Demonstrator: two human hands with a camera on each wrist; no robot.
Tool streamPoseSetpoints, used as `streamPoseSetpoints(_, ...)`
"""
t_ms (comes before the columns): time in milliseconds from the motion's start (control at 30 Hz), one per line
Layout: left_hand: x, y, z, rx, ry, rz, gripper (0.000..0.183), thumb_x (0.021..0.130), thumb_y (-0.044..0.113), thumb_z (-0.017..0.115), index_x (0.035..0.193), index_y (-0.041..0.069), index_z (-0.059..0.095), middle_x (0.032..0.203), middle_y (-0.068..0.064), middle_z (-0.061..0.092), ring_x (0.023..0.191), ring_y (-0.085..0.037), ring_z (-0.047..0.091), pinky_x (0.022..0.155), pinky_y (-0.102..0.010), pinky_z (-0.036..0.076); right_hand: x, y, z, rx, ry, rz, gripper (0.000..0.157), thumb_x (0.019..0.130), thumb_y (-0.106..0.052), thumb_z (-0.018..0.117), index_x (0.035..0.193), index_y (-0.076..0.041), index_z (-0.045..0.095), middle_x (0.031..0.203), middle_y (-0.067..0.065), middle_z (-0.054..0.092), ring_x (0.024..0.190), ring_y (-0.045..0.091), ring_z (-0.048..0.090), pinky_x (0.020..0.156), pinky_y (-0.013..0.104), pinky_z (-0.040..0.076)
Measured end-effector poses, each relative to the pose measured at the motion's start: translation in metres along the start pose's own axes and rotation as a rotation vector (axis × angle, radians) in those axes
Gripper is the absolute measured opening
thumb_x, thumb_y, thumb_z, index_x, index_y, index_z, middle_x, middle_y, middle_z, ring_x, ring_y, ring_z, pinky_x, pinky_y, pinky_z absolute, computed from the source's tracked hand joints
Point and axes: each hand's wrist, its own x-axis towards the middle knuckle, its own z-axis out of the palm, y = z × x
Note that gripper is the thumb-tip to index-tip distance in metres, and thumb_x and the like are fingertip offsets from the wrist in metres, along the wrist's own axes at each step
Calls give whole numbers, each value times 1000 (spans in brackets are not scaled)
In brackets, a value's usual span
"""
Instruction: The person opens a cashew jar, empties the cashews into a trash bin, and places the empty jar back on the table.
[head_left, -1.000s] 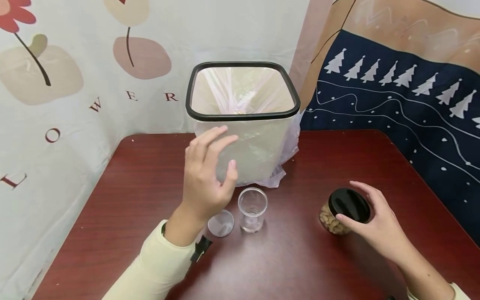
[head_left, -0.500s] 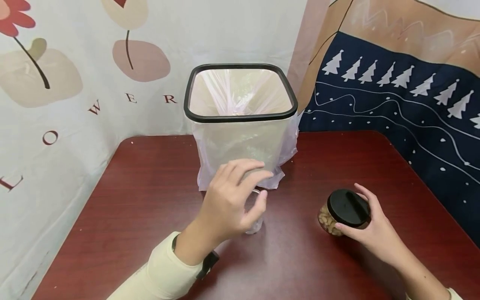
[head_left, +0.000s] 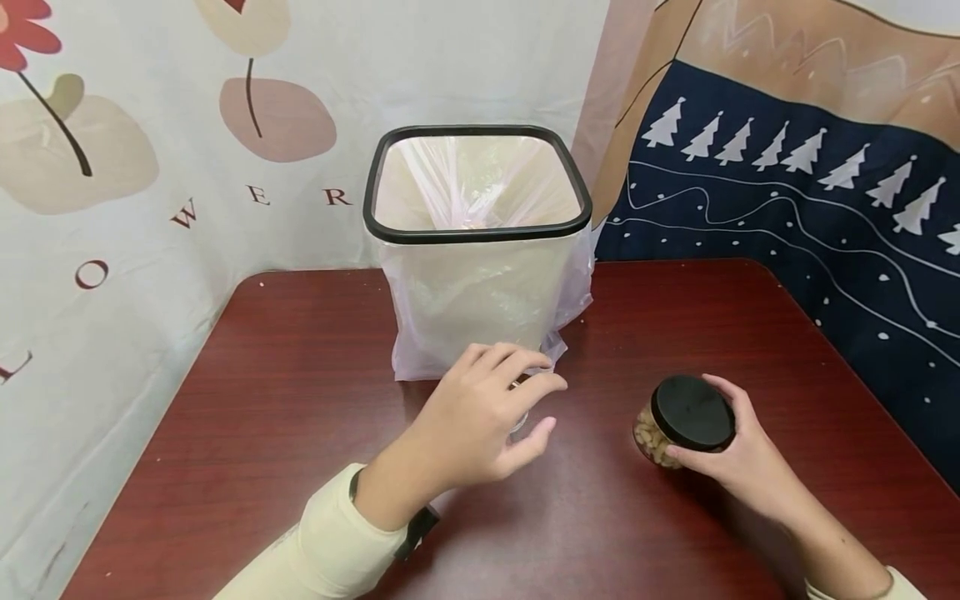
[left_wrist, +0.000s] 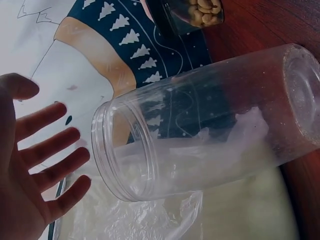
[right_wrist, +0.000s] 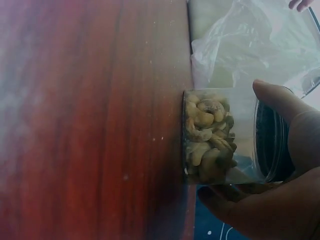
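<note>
My left hand [head_left: 476, 421] hovers over the mouth of a clear plastic jar [left_wrist: 200, 125], its fingers spread and holding nothing. The left wrist view shows this jar without a lid and with nothing inside; in the head view the hand hides most of it. At the right, my right hand [head_left: 761, 471] grips a short clear jar of cashews [right_wrist: 210, 137] between thumb and fingers, near its black lid [head_left: 693, 412]. That jar stands upright on the table, filled partway with nuts. The clear disc-shaped lid beside the tall jar is hidden behind my left hand.
A pale waste bin [head_left: 480, 292] with a black rim and a pinkish plastic liner stands at the back of the dark red table [head_left: 285, 375], just behind the tall jar. Printed cloth [head_left: 787, 200] hangs behind the table.
My left hand has moved right and down from in front of the bin to the tall jar, covering it and the clear lid. The right hand keeps its hold on the cashew jar.
</note>
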Motion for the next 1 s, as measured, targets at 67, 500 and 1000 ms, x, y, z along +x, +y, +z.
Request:
streamPoseSetpoints(67,-1,0,0,1,-51,-3,30,88,33,63,114,21,69,117,1,66,108,-18,61,89,-35,46,1,-1,1,1,-1,9,102,80,-24,84,156,-13,16,146,20,39,111,-14,36,80,7,36)
streamPoseSetpoints(500,-1,1,1,10,-137,-14,30,90,32,62,118,22,68,120,1,65,111,-18,59,87,-35,45,4,-22,3,11,28,-46,96,76,-22,87,151,-13,27,137,11,49,109,-13,44,82,6,39)
streamPoseSetpoints(1000,-1,0,-1,6,-152,-30,28,92,32,59,118,23,67,119,2,64,110,-18,58,88,-35,45,12,-43,11,67,28,-124,95,75,-17,88,150,-16,30,136,4,47,110,-7,50,80,8,47)
